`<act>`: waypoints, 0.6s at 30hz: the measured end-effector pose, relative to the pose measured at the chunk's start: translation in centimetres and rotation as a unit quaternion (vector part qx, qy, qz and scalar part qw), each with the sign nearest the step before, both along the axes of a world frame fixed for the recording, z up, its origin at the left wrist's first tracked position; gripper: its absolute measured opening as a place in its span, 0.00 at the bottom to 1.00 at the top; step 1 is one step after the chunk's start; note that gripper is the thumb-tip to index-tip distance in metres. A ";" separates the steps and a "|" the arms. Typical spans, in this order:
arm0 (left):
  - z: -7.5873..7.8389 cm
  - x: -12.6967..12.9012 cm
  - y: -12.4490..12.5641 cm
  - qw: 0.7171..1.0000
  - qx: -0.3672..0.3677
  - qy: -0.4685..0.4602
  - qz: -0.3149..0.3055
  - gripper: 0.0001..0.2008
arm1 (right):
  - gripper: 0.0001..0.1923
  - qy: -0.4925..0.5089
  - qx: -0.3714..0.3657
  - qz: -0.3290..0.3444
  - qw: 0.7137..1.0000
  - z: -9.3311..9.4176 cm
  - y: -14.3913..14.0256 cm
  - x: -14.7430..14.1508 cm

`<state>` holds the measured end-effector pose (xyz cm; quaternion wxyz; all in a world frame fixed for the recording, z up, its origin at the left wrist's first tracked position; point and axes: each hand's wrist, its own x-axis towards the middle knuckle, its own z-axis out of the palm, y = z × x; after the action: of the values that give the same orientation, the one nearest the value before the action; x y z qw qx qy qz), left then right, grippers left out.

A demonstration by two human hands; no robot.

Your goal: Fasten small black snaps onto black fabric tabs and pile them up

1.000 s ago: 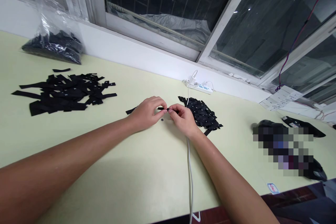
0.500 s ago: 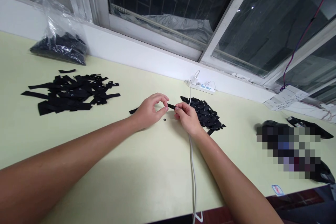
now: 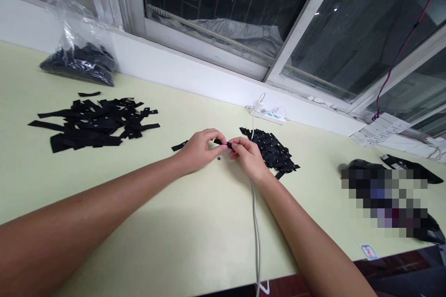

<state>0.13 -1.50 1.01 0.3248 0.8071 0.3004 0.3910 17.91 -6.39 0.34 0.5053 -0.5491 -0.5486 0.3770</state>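
My left hand (image 3: 198, 149) and my right hand (image 3: 248, 155) meet over the pale green table (image 3: 195, 222), both pinching one short black strip (image 3: 221, 142) between their fingertips. A tiny black ring (image 3: 218, 159) lies on the table just under the hands. Another black strip (image 3: 179, 146) lies flat behind my left hand. Right behind my right hand is a pile of small black pieces (image 3: 273, 151). A larger heap of longer black strips (image 3: 94, 123) lies at the far left.
A clear bag of black pieces (image 3: 78, 62) leans on the wall at the back left. A white power strip (image 3: 268, 116) sits by the wall, and its white cable (image 3: 257, 236) runs under my right wrist to the near edge. Dark items (image 3: 407, 167) lie at the right.
The hands have drawn back together: half a second ago they were slightly apart with the strip in the right fingers, and now both pinch it. The view shifted slightly since a second ago.
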 end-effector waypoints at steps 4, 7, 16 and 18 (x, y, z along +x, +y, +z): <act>0.0 0.0 -0.1 1.000 0.000 -0.007 0.009 0.04 | 0.13 0.073 -0.033 -0.008 0.997 0.7 -0.1 0.0; -0.1 0.1 0.0 1.000 -0.006 -0.013 0.007 0.04 | 0.11 0.065 -0.032 -0.009 0.997 0.6 -0.1 0.0; 0.0 0.1 0.0 0.999 -0.028 -0.017 0.004 0.04 | 0.09 0.025 0.003 0.003 1.000 0.0 0.1 -0.1; 0.0 0.0 0.0 1.000 -0.028 -0.011 0.007 0.04 | 0.09 0.018 0.006 0.007 1.000 0.0 0.1 -0.1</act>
<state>0.16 -1.46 1.04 0.3474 0.7911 0.3134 0.3940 17.84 -6.28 0.34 0.5156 -0.5357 -0.5455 0.3868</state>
